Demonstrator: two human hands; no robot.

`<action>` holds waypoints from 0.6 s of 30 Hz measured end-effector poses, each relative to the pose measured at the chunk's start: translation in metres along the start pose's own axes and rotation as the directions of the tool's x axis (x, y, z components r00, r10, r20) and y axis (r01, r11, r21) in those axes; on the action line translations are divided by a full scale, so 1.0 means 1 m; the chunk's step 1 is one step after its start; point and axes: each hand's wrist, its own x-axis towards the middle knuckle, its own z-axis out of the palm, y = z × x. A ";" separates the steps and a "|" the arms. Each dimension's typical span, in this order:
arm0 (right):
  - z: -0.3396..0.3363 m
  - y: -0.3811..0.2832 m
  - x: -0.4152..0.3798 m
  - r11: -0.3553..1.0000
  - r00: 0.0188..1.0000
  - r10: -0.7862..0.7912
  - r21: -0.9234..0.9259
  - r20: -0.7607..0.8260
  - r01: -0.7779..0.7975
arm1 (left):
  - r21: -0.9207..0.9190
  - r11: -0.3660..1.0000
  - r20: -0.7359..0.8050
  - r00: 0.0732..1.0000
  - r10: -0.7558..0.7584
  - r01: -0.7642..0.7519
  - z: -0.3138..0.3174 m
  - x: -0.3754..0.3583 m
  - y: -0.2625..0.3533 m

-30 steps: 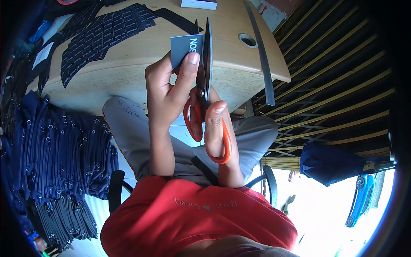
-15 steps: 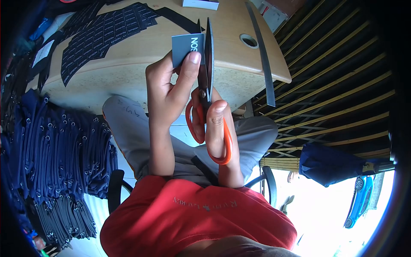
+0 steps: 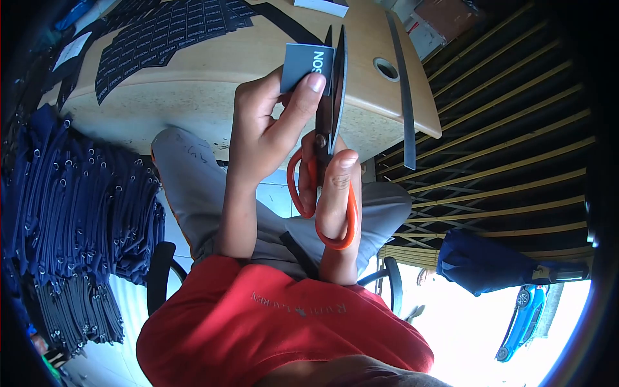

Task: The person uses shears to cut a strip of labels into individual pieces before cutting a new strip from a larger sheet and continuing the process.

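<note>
My left hand (image 3: 267,122) pinches a small grey label piece (image 3: 298,63) between thumb and fingers; white letters ending in "SON" show on it. Scissors with orange handles (image 3: 353,222) are in my right hand (image 3: 335,193), its thumb through one loop and its fingers in the other. The blades point up, slightly apart. The label's right edge lies at the blades and overlaps the left one in this view. Both hands are held up in front of the desk edge, above my lap.
Sheets of dark printed labels (image 3: 161,39) lie on the wooden desk (image 3: 271,71). A long metal strip (image 3: 403,97) crosses its right side. Bundles of blue straps (image 3: 77,200) with metal rings are at the left. A slatted gate (image 3: 496,129) stands at right, near a dark blue umbrella (image 3: 480,261).
Both hands, the label and the scissors have shifted right in the view, and the label is slightly more tilted. The surroundings have shifted a little too. The grips are unchanged.
</note>
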 end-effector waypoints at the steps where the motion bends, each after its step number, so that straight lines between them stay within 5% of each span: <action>1: 0.000 -0.001 0.000 1.000 1.000 0.001 0.003 -0.010 -0.001 | 0.007 1.000 -0.001 1.000 -0.003 0.003 0.000 0.000 0.000; 18: 0.000 -0.005 -0.001 0.999 0.999 0.029 -0.033 -0.033 -0.031 | 0.025 1.000 -0.009 1.000 -0.010 0.010 0.002 -0.001 0.004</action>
